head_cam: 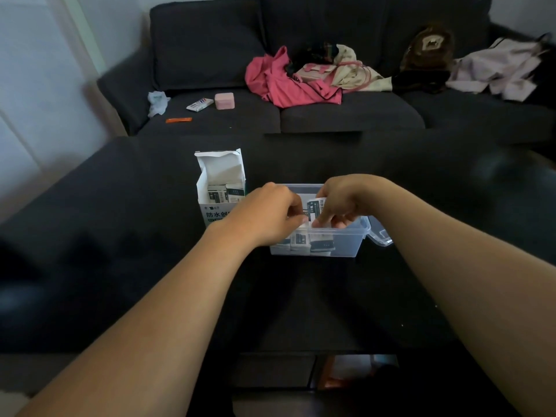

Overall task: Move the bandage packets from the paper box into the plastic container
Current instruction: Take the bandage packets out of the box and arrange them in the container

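An open white paper box (219,182) stands on the dark table, with several bandage packets (224,194) upright inside. Right of it sits a clear plastic container (340,239) holding several packets (313,244) at its bottom. Over the container, my right hand (343,198) pinches a white and dark bandage packet (314,206). My left hand (270,213) has curled fingers at the same packet's left edge; its fingertips partly hide the contact.
The container's clear lid (380,233) hangs off its right side. Behind the dark table (301,296) is a dark sofa (301,112) with clothes, a pink case (224,100), a tissue pack and a plush toy.
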Demonstrator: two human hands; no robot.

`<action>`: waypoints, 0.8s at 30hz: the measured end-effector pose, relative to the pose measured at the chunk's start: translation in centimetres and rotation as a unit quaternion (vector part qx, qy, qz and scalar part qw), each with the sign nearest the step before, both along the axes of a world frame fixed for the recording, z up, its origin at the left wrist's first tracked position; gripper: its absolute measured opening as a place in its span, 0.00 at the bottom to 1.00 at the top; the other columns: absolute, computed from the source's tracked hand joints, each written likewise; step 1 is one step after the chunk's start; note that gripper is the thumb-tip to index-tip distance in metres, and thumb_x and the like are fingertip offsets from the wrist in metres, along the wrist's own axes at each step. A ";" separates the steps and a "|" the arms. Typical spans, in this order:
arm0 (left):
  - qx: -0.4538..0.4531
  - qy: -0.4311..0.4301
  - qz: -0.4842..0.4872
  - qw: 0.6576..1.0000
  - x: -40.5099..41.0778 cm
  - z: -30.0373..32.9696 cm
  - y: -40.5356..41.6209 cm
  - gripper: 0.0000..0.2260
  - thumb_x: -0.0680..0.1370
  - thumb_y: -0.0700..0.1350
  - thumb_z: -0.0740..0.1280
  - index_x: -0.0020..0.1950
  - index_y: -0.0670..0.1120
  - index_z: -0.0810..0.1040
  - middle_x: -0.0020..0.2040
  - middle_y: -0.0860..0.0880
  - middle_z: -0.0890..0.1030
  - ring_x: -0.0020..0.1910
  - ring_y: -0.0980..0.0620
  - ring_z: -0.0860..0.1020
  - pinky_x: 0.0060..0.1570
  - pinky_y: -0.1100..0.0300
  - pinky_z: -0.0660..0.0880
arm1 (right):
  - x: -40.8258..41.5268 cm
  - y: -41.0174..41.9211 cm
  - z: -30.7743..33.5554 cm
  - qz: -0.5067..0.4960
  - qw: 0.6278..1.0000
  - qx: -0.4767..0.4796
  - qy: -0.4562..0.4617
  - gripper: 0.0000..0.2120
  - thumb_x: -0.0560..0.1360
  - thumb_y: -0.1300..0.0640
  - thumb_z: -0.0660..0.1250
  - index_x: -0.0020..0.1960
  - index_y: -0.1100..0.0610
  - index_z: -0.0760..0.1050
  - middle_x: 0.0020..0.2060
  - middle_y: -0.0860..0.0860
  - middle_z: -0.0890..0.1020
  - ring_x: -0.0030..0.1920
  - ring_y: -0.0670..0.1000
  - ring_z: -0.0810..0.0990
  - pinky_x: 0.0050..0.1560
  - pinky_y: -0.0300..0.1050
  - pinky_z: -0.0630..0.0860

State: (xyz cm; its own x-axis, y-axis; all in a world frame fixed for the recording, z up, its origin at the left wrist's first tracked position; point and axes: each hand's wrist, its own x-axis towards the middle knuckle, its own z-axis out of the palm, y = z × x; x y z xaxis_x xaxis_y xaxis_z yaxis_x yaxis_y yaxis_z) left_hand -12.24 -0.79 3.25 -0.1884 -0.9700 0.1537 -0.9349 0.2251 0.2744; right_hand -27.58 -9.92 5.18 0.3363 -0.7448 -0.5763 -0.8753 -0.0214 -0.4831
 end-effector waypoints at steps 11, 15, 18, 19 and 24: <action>0.001 0.002 -0.003 1.000 0.2 -0.2 -0.2 0.09 0.80 0.54 0.68 0.53 0.51 0.85 0.48 0.51 0.83 0.46 0.50 0.80 0.46 0.54 0.77 | 0.2 -0.1 -1.0 -0.006 0.999 -0.032 0.037 0.15 0.76 0.57 0.73 0.60 0.61 0.77 0.55 0.57 0.83 0.46 0.51 0.81 0.48 0.43 0.80; -0.001 0.007 -0.003 1.000 0.4 -0.3 -0.3 0.09 0.80 0.54 0.69 0.53 0.52 0.85 0.48 0.51 0.83 0.45 0.50 0.80 0.45 0.54 0.77 | 0.4 -0.2 -1.2 0.003 0.996 -0.063 0.067 0.19 0.75 0.54 0.74 0.62 0.62 0.76 0.56 0.58 0.82 0.49 0.55 0.85 0.50 0.47 0.83; 0.000 0.011 -0.003 1.000 0.4 -0.3 -0.2 0.08 0.80 0.54 0.69 0.53 0.52 0.85 0.48 0.51 0.82 0.45 0.50 0.80 0.45 0.55 0.76 | 0.7 0.1 -1.2 -0.001 0.995 -0.062 0.074 0.21 0.76 0.52 0.73 0.62 0.63 0.75 0.55 0.61 0.82 0.47 0.58 0.87 0.55 0.55 0.83; 0.001 0.011 -0.004 1.000 0.4 -0.3 -0.2 0.08 0.80 0.54 0.69 0.53 0.52 0.85 0.48 0.51 0.82 0.45 0.50 0.80 0.44 0.55 0.76 | 0.8 0.1 -1.1 -0.008 0.996 -0.056 0.073 0.21 0.76 0.52 0.73 0.62 0.64 0.75 0.55 0.63 0.82 0.45 0.59 0.87 0.54 0.56 0.83; 0.005 0.013 -0.006 1.000 0.4 -0.2 -0.2 0.09 0.80 0.54 0.69 0.53 0.51 0.85 0.48 0.50 0.82 0.45 0.50 0.80 0.44 0.54 0.77 | 1.1 0.6 -0.8 -0.024 0.994 -0.061 0.087 0.17 0.76 0.51 0.73 0.56 0.63 0.74 0.54 0.64 0.81 0.42 0.59 0.88 0.52 0.55 0.84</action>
State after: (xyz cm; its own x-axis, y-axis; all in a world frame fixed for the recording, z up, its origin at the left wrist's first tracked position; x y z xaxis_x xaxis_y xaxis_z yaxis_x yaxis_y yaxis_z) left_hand -11.89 -1.04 3.02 -0.1960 -0.9692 0.1489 -0.9249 0.2331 0.3002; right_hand -26.47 -9.31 4.33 0.2019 -0.8257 -0.5268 -0.9465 -0.0263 -0.3215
